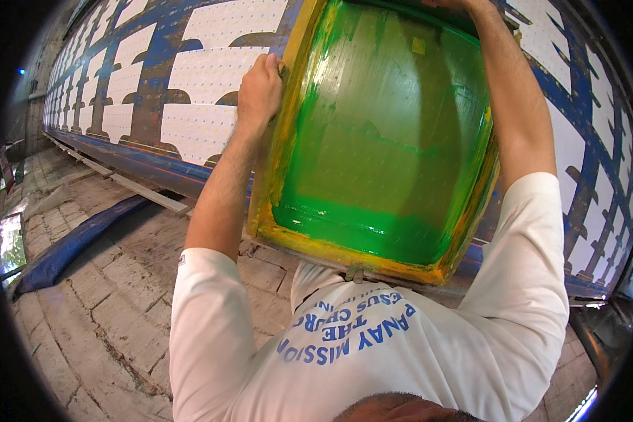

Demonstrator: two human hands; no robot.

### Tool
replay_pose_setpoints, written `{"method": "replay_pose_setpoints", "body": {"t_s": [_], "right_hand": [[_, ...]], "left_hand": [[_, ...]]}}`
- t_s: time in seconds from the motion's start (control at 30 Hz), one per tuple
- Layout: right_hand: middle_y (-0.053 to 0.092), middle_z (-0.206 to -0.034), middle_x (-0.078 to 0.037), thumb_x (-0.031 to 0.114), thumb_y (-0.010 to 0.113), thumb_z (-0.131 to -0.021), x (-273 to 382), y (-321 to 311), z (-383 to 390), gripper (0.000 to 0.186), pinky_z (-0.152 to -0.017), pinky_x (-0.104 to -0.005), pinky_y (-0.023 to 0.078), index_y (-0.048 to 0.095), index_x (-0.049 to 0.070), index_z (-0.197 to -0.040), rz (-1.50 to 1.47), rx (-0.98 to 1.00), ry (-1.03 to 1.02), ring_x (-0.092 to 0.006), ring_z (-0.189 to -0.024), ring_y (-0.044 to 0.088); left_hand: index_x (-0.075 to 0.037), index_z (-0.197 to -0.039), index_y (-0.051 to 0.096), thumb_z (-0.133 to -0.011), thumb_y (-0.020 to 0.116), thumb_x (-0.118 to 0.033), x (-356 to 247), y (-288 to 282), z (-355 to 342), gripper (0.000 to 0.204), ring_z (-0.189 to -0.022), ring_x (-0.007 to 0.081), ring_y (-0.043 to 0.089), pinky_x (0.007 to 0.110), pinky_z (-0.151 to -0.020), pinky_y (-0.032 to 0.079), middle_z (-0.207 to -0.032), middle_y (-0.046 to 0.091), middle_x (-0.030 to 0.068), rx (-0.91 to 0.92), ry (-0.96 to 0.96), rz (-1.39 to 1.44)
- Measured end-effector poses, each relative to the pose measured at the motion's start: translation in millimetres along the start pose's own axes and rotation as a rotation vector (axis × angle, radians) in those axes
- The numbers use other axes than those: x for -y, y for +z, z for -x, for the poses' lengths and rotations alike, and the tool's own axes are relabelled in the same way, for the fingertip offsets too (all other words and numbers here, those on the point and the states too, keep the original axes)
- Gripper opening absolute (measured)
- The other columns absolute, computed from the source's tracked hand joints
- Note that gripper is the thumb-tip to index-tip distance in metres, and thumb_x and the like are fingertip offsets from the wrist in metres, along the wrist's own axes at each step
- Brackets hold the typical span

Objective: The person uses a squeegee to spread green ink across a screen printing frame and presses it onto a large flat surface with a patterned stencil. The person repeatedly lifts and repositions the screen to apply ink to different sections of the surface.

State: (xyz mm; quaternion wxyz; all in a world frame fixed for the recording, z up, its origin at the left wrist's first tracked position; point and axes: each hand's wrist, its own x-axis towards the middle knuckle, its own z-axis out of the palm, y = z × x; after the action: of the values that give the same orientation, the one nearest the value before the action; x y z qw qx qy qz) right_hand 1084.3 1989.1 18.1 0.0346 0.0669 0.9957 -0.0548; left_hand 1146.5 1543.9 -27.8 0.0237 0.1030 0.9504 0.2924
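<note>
A screen printing frame [266,211] with a yellow-stained rim is tilted in front of my body, its near edge close to my shirt. Wet green ink [359,228] pools along the near end of its mesh, and a thinner green film covers the rest. My left hand [260,91] is closed on the frame's left side, near the upper part. Over the right side reaches my right arm, with my right hand [464,3] at the far end, mostly cut off by the picture's upper edge. Its fingers look curled, but what they hold is hidden.
A long blue-stained printing table [148,88] runs across behind the frame, bearing rows of white dotted cut pieces [204,74]. On the block-paved floor [112,302] lie a rolled blue sheet [77,246] and a thin wooden strip [148,193] by the table's edge.
</note>
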Motion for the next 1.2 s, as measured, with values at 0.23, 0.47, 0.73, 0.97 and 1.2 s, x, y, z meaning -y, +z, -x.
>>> {"method": "replay_pose_setpoints", "body": {"t_s": [0.23,0.47,0.73,0.97,1.2], "right_hand": [[0.075,-0.094,-0.026,0.024,0.073,-0.077,35.1,12.8,70.6,0.027,-0.081,-0.0513,0.060,0.080,0.002,-0.091,0.034,0.009,-0.029,-0.0428,-0.092,0.075],[0.077,-0.097,-0.018,0.015,0.070,-0.085,136.6,28.5,264.3,0.024,-0.084,-0.0523,0.060,0.080,0.012,-0.107,0.019,0.146,0.023,-0.0395,-0.094,0.074],[0.075,-0.106,-0.008,0.000,0.073,-0.076,272.2,50.5,472.0,0.037,-0.087,-0.0422,0.058,0.076,0.010,-0.112,-0.186,-0.011,0.144,-0.0291,-0.103,0.071],[0.074,-0.099,-0.008,0.002,0.074,-0.076,286.1,49.4,492.1,0.028,-0.082,-0.0420,0.059,0.074,0.007,-0.103,-0.195,-0.129,0.097,-0.0281,-0.099,0.072],[0.076,-0.112,-0.010,0.000,0.072,-0.075,276.2,26.1,493.3,0.048,-0.091,-0.0435,0.056,0.074,0.008,-0.123,-0.209,0.269,0.164,-0.0300,-0.105,0.072]], "left_hand": [[-0.002,-0.115,0.068,-0.113,0.034,-0.040,3.6,1.0,-1.5,0.051,-0.105,0.0492,0.068,0.056,-0.091,0.052,-0.107,0.073,0.0279,0.001,0.034,0.002],[-0.001,-0.116,0.067,-0.112,0.035,-0.042,13.0,4.9,-6.6,0.053,-0.107,0.0513,0.067,0.058,-0.092,0.052,-0.108,0.073,0.0294,-0.007,0.097,0.055],[-0.005,-0.130,0.065,-0.108,0.040,-0.053,17.2,4.6,-11.9,0.059,-0.118,0.0474,0.066,0.054,-0.100,0.050,-0.123,0.072,0.0268,0.079,0.100,0.034],[-0.009,-0.136,0.063,-0.100,0.051,-0.056,9.1,0.7,-2.0,0.060,-0.119,0.0399,0.068,0.051,-0.100,0.053,-0.125,0.072,0.0214,0.086,0.098,-0.012],[-0.013,-0.136,0.064,-0.094,0.062,-0.051,1.6,-4.0,1.4,0.057,-0.116,0.0381,0.070,0.050,-0.099,0.054,-0.124,0.074,0.0189,0.067,0.035,-0.104]]}}
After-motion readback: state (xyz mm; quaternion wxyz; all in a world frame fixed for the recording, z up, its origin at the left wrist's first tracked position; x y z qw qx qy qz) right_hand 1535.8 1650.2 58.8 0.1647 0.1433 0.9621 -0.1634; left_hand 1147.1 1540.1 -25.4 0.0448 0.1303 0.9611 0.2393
